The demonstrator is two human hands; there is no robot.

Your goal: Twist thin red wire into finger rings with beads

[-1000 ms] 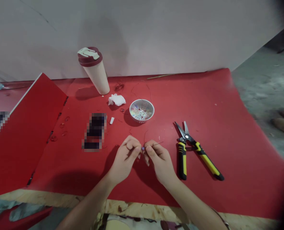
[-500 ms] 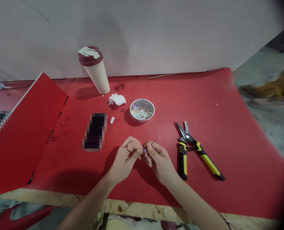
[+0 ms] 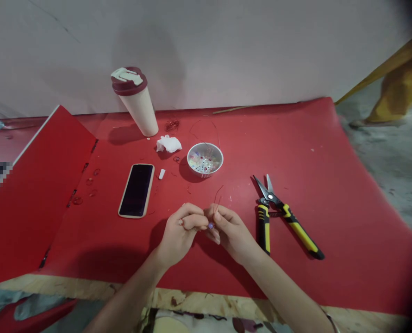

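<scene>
A small purple bead (image 3: 210, 225) sits between the fingertips of both hands, above the red table. My left hand (image 3: 183, 233) is closed in a pinch at the bead's left side, and a ring shows on one finger. My right hand (image 3: 230, 231) pinches at the right side, closed on a thin red string (image 3: 219, 196) whose loose ends stick up past the fingers. How the string runs at the bead is hidden by the fingertips. Beyond the hands stands a small perforated metal bowl (image 3: 205, 172) with several pale beads (image 3: 199, 159) inside.
Yellow-and-black shears (image 3: 273, 199) lie open-bladed at the right. A phone (image 3: 136, 190), a white clip-like piece (image 3: 162, 174), a crumpled tissue (image 3: 169, 144) and a tumbler (image 3: 139, 108) stand or lie to the left. Tangled red string (image 3: 171, 126) lies behind. A red panel (image 3: 35, 199) rises far left.
Both hands have dropped slightly toward me with the bead. My left fingers have curled in more, and the string ends now point more upright. At far right, yellow cloth has shifted.
</scene>
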